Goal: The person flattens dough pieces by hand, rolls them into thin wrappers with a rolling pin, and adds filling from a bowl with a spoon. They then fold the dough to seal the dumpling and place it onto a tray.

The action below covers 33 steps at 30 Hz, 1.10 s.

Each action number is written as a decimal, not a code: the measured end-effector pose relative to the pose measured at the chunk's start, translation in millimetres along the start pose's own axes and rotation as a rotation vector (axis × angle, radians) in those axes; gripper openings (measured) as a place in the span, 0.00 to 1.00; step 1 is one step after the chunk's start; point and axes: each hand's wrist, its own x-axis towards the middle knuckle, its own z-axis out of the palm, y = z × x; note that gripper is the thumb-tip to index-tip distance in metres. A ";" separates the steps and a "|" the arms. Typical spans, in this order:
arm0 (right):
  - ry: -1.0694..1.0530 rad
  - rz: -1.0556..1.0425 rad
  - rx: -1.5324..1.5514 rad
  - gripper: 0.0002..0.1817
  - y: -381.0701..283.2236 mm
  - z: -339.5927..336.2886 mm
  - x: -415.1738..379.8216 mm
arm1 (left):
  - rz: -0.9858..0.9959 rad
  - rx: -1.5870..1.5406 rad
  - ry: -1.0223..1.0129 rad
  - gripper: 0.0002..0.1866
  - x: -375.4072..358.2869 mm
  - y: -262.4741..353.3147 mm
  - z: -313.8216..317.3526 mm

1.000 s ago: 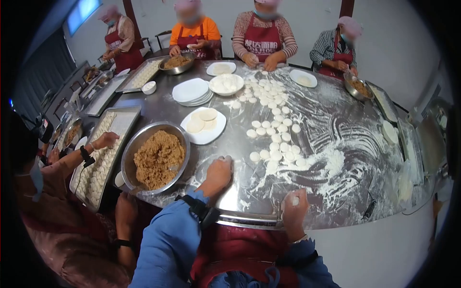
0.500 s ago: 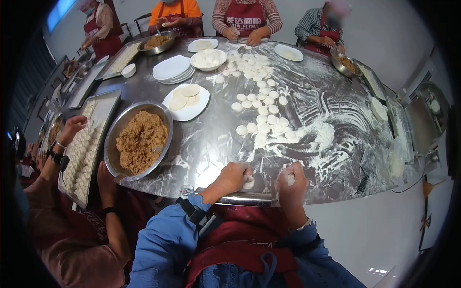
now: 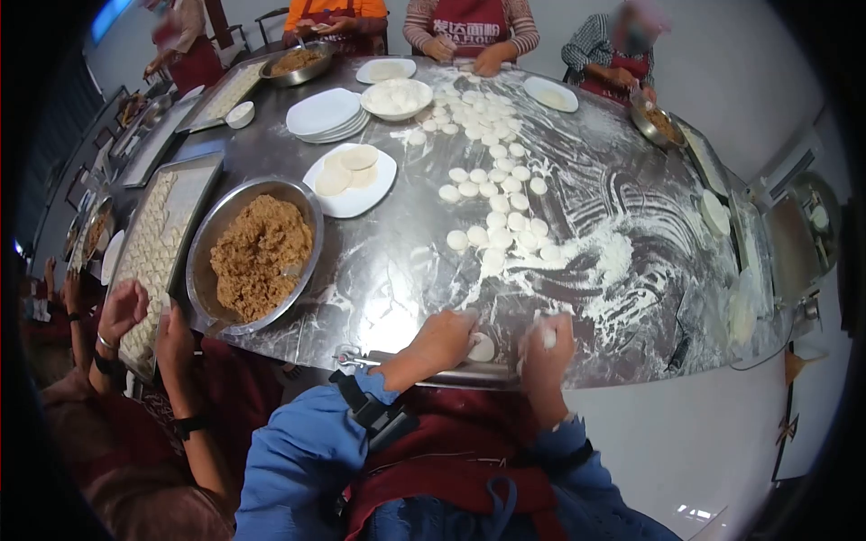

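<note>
My left hand [image 3: 442, 339] is at the table's near edge, its fingers curled at the left rim of a small, pale dough disc [image 3: 483, 348]. To the right of the disc, my right hand [image 3: 548, 353] is closed in a fist around something whitish, too unclear to name. Flour dusts both hands. Beyond them, many round dough pieces [image 3: 499, 219] lie on the floured steel table [image 3: 397, 234].
At the left are a steel bowl of brown filling [image 3: 262, 257], a tray of shaped dough [image 3: 158, 243] and a co-worker's hands [image 3: 124, 309]. A plate of flat wrappers [image 3: 383, 180] and stacked plates [image 3: 323, 113] lie beyond. Other people work across the table.
My left hand has shifted slightly, showing more of the dough disc. My right hand remains closed beside it. The co-worker's hands at the left have moved down and nearer together. The view has tilted slightly.
</note>
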 end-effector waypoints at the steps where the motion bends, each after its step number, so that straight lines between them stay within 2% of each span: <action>1: 0.027 -0.057 -0.015 0.08 -7.9 1.2 0.4 | -0.062 -0.044 -0.026 0.07 -4.8 3.2 1.4; 2: 0.000 -0.081 -0.061 0.08 -19.2 7.9 13.7 | -0.057 -0.044 -0.042 0.07 -3.5 3.6 5.9; 3: -0.026 -0.118 -0.102 0.08 -40.4 18.7 34.9 | -0.074 0.020 0.032 0.06 4.5 2.7 10.0; 5: 0.009 -0.184 -0.141 0.08 -37.4 39.7 53.0 | -0.091 0.051 0.181 0.06 20.2 -1.2 17.7; 6: 0.032 -0.244 -0.182 0.08 -36.2 44.9 57.9 | -0.086 0.052 0.189 0.06 21.3 -2.7 17.9; 7: -0.039 -0.129 -0.172 0.08 -49.5 33.9 51.2 | -0.025 0.020 0.160 0.05 20.4 -4.8 17.9; 9: -0.034 -0.098 -0.114 0.08 -26.8 15.2 26.0 | 0.044 -0.020 0.043 0.04 17.4 -10.1 12.8; 12: -0.017 -0.027 -0.039 0.08 -6.4 4.9 10.8 | -0.045 -0.086 0.027 0.04 1.2 -3.2 0.9; 14: 0.000 0.028 -0.038 0.08 -4.6 4.5 2.9 | -0.020 -0.066 -0.004 0.04 -3.8 -4.8 10.7; 16: 0.013 -0.196 -0.139 0.08 -31.9 29.1 43.6 | -0.076 0.029 0.098 0.05 12.4 -1.7 13.6; 17: 0.021 -0.202 -0.137 0.08 -32.5 31.5 46.8 | -0.109 0.021 0.156 0.05 17.7 4.6 11.5; 18: 0.027 -0.236 -0.181 0.08 -31.0 35.0 49.9 | -0.103 0.023 0.162 0.05 19.5 2.9 11.9; 20: 0.030 -0.285 -0.223 0.07 -29.7 31.3 46.8 | 0.026 0.002 0.042 0.04 24.0 -6.3 14.2; 21: 0.001 -0.164 -0.135 0.07 -23.4 17.3 29.3 | 0.002 0.045 -0.050 0.04 18.1 0.4 3.8; 22: -0.029 -0.038 -0.047 0.08 -17.5 6.9 16.8 | 0.000 0.043 -0.042 0.04 12.9 2.5 -1.4; 24: -0.039 0.004 -0.048 0.08 -12.1 0.3 8.2 | -0.061 -0.006 -0.041 0.04 3.1 0.6 -5.7; 26: -0.038 0.090 -0.063 0.08 -10.9 0.1 0.6 | 0.006 -0.008 -0.042 0.04 -4.8 -4.0 5.8; 28: -0.030 -0.115 -0.126 0.08 -37.5 24.1 39.8 | -0.061 0.039 0.025 0.05 8.1 10.2 0.8; 29: -0.024 -0.122 -0.124 0.08 -38.1 27.8 43.3 | -0.055 0.005 0.090 0.06 14.8 12.0 4.0; 31: 0.021 -0.216 -0.208 0.08 -36.4 36.3 50.7 | 0.004 0.032 0.088 0.06 20.0 2.3 11.5; 32: 0.019 -0.231 -0.206 0.08 -39.0 30.8 46.2 | 0.056 0.055 0.084 0.05 22.2 -2.4 14.7; 33: -0.005 -0.111 -0.094 0.07 -39.5 17.3 31.1 | 0.065 0.086 -0.022 0.05 18.8 -4.3 9.2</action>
